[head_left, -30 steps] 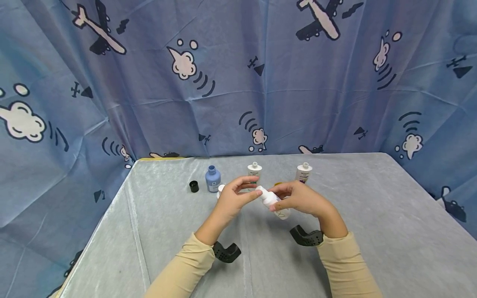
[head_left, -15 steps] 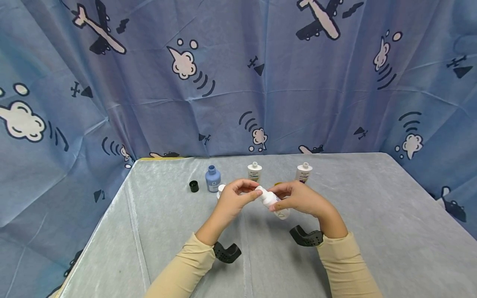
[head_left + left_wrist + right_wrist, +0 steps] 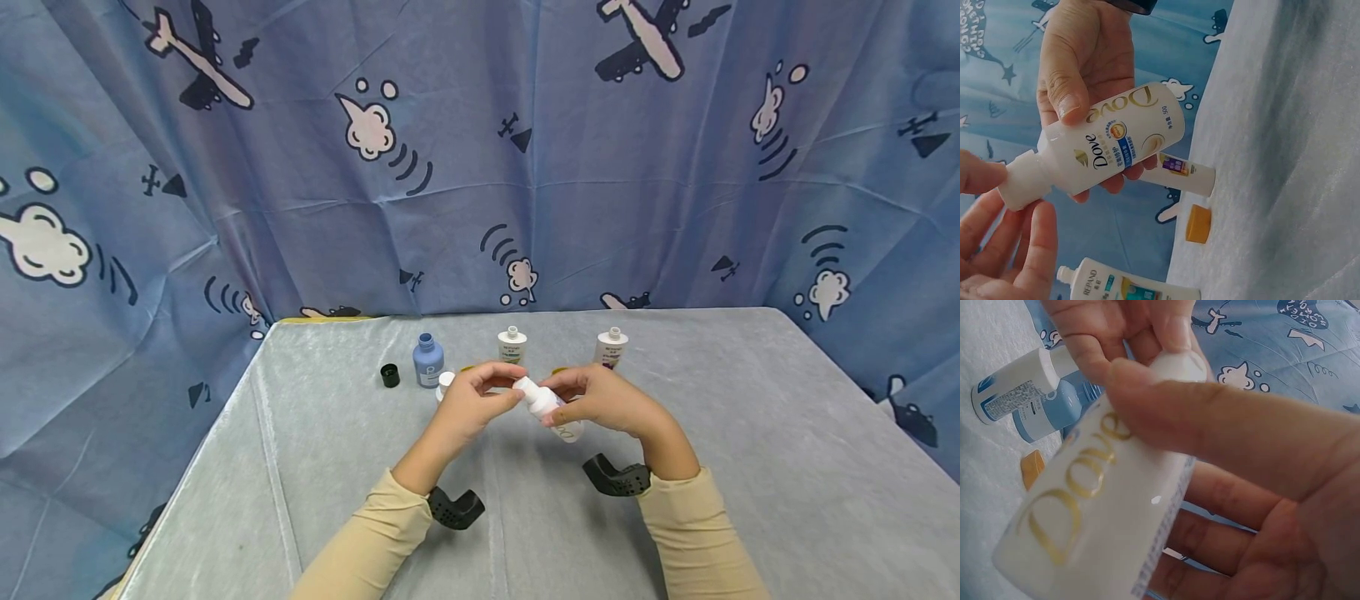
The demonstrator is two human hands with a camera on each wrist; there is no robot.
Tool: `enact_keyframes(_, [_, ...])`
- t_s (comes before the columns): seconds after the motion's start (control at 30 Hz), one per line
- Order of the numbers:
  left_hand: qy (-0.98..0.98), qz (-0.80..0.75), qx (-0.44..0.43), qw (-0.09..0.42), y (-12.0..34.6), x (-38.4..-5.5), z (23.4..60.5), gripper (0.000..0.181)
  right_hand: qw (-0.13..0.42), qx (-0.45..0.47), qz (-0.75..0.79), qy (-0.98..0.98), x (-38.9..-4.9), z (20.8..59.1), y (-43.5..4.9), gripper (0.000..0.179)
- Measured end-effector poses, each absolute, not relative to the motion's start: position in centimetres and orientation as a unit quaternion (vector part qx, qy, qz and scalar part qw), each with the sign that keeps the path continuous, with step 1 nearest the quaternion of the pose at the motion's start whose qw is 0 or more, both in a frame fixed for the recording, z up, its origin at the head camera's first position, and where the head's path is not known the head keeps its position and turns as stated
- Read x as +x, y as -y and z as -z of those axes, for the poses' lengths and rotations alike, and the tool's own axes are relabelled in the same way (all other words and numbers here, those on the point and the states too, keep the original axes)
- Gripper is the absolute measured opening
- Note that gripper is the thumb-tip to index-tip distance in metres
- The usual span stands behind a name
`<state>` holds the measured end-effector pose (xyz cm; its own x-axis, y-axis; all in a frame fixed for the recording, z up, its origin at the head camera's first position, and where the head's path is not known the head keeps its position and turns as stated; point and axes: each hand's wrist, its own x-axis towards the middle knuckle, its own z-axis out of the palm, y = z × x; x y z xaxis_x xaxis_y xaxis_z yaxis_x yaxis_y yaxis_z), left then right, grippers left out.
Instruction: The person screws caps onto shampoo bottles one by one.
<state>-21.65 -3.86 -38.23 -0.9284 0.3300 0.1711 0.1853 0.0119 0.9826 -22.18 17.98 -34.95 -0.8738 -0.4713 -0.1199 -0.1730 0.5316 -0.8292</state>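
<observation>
A white Dove lotion bottle [image 3: 1110, 144] is held tilted above the table, its white cap [image 3: 1025, 181] pointing up and to the left in the head view. My right hand [image 3: 603, 400] grips the bottle's body, thumb on one side and fingers behind. With the thumb and fingertips my left hand [image 3: 476, 396] pinches the cap, which sits on the bottle. In the right wrist view the gold lettering on the bottle [image 3: 1097, 506] faces the camera, and my thumb covers its upper part.
Behind the hands stand a blue uncapped bottle [image 3: 429, 363], a white capped bottle [image 3: 446, 382] and two white uncapped bottles, one in the middle [image 3: 512, 343] and one right [image 3: 611, 347]. A black cap [image 3: 390, 375] and a yellow cap [image 3: 1199, 223] lie on the grey-covered table [image 3: 750, 433].
My left fingers have shifted slightly around the cap, the forefinger coming down closer to it. A bit of yellow now shows behind that hand. The right hand and bottle stay almost still.
</observation>
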Motion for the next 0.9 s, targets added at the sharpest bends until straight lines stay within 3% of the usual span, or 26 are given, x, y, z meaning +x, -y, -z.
enact_keyframes(0.23, [-0.714, -0.672, 0.189, 0.055, 3.92, -21.58, 38.12, 0.039, 0.176, -0.189, 0.461, -0.849, -22.19, 34.99, -18.0, 0.054])
enact_keyframes(0.9, [-0.729, -0.666, 0.154, 0.043, 3.7, -21.69, 38.47, 0.026, 0.162, -0.198, 0.444, -0.859, -22.13, 34.97, -17.85, 0.051])
